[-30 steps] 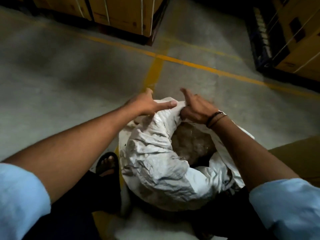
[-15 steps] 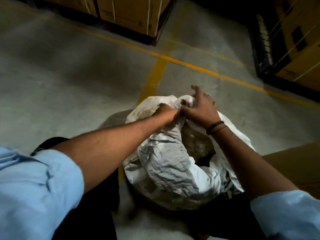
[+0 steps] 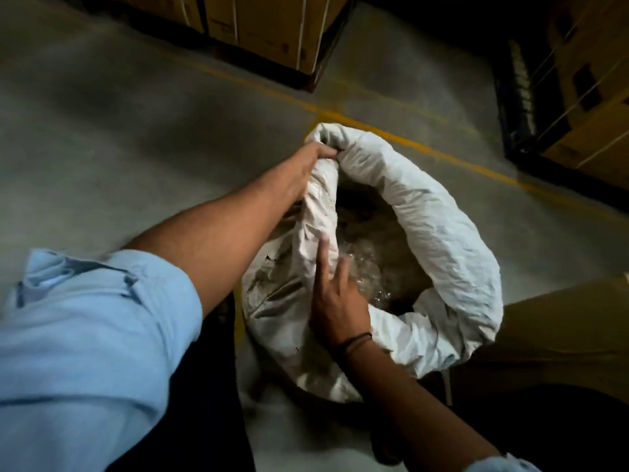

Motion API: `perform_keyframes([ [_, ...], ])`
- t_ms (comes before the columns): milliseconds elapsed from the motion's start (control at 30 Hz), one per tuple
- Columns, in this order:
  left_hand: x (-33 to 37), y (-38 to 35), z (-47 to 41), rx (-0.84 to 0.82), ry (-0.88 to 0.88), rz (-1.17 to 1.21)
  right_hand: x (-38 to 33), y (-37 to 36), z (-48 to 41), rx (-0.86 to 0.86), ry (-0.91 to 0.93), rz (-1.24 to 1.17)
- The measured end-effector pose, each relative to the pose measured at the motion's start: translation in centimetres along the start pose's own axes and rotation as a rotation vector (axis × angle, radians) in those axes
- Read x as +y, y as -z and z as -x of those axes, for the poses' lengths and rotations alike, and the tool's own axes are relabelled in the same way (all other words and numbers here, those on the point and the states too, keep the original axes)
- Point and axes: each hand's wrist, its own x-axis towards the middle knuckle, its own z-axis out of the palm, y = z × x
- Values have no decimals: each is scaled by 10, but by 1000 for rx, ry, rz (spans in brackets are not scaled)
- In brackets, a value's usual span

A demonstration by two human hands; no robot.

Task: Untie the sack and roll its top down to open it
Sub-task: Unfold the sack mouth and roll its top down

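The left hand (image 3: 306, 172) curls around the rolled rim of the crumpled white woven sack (image 3: 442, 240) at the mouth's 11 o'clock. The right hand (image 3: 340, 301), fingers straight, rests on the rim at 7 o'clock. The sack stands open on the grey concrete floor (image 3: 136, 148), with brown cardboard boxes (image 3: 272, 28) at 12 o'clock.

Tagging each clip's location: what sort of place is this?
Most likely a warehouse or storeroom: strapped cardboard cartons stand stacked along the far edge, yellow lines are painted on the bare concrete floor, where a white sack stands.
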Motion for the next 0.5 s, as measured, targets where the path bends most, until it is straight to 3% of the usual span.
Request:
perform_keyframes([
  [167,2,9,20,6,29,-30,30,12,58,13,131,105],
  [333,-19,-11,29,-131,95,-220,43,14,67,-45,8,26],
  [500,-70,-36,72,-10,88,-470,40,16,58,7,-2,57],
])
